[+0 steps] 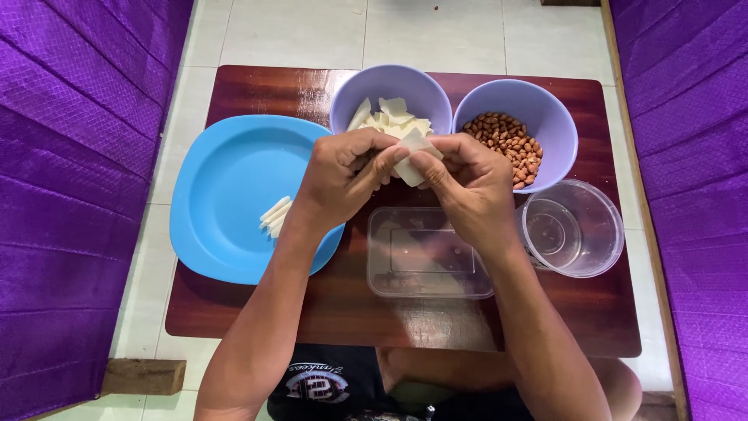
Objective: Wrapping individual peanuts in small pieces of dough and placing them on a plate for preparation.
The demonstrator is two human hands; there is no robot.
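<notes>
From the head view, a dark wooden table [257, 312] stands on pale tile floor [296, 31] between purple cushions [70, 156]. Both hands, left [343, 175] and right [467, 191], have fingers clamped on a white wrapper [411, 160] above a clear tub [425, 253]. Around: blue plate [226, 195], wrapper bowl [389, 90], peanut bowl [538, 113], clear cup [576, 226].

No signs, screens or labels show; the only packaging is a clear rectangular plastic container [428, 253] and a clear round tub [573, 228], side by side on the table [257, 90].
</notes>
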